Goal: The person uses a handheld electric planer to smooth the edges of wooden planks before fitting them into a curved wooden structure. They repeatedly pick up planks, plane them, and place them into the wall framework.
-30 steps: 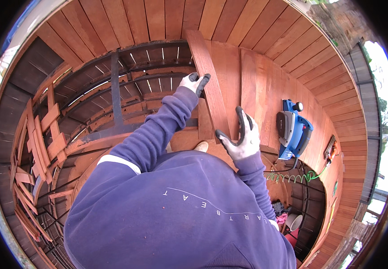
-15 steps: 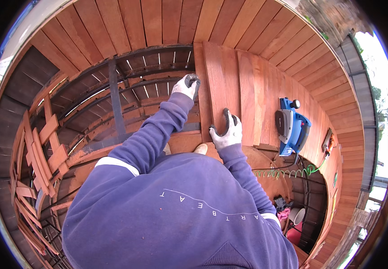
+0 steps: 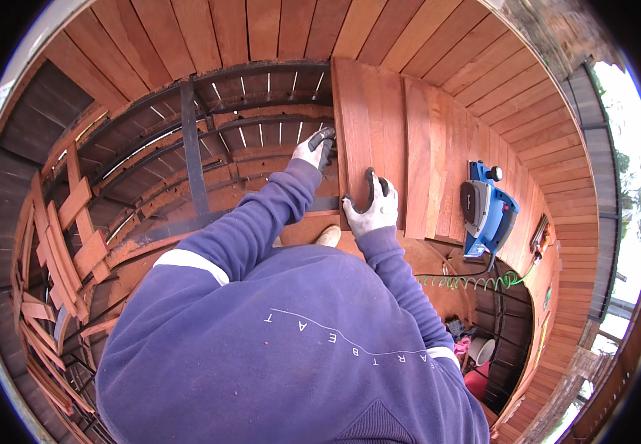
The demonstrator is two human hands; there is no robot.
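A loose reddish-brown wooden plank lies lengthwise on top of the fitted deck boards, along the edge of the open framing. My right hand, in a white glove with dark fingertips, spans the plank near its close end, thumb at the left edge and fingers toward the right. My left hand, gloved the same way, is over the open framing just beside the plank's left edge. Its fingers curve toward that edge with a gap to the thumb; whether the fingertips touch the wood is hard to make out.
A blue electric planer rests on the boards at right, near a green coiled cord. Dark metal joists cross the opening at left. Offcuts of wood are piled at far left. A white bucket stands low at right.
The loose plank has shifted left and now covers the narrow board strip that showed beside it. My right hand has moved with it, and my left fingers have uncurled somewhat toward its edge.
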